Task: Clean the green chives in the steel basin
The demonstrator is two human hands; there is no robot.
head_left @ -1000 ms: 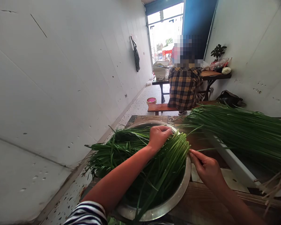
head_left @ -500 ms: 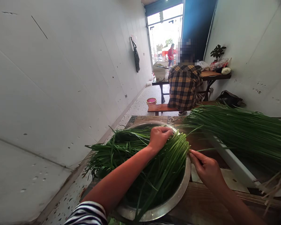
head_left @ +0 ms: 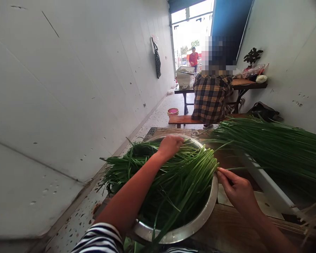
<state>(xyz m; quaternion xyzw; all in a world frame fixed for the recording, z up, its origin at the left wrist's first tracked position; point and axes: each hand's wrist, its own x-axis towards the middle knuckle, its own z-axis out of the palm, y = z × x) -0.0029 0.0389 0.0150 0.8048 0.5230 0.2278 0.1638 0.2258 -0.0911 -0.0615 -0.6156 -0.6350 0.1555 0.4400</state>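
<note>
A wide metal basin [head_left: 209, 211] holds a heap of long garlic chives [head_left: 184, 175], their pale stem ends toward the right rim and the leaf tips hanging over the left side. My left hand [head_left: 171, 147] reaches across the heap near the far rim, fingers pinched on thin stalks that are partly hidden. At the right rim my right hand [head_left: 235, 188] pinches a stem end between thumb and forefinger, against the bundle's pale ends.
More garlic chives [head_left: 274, 147] lie in a large pile over a white tray [head_left: 268, 189] on the right. Beyond the wooden table, a person in a plaid shirt [head_left: 213, 96] sits on a bench [head_left: 179, 120]. A white wall [head_left: 68, 105] runs along the left.
My left hand has drawn left, off the bundle's stem ends toward the far rim. My right hand stays at the stem ends. The whole view has shifted slightly.
</note>
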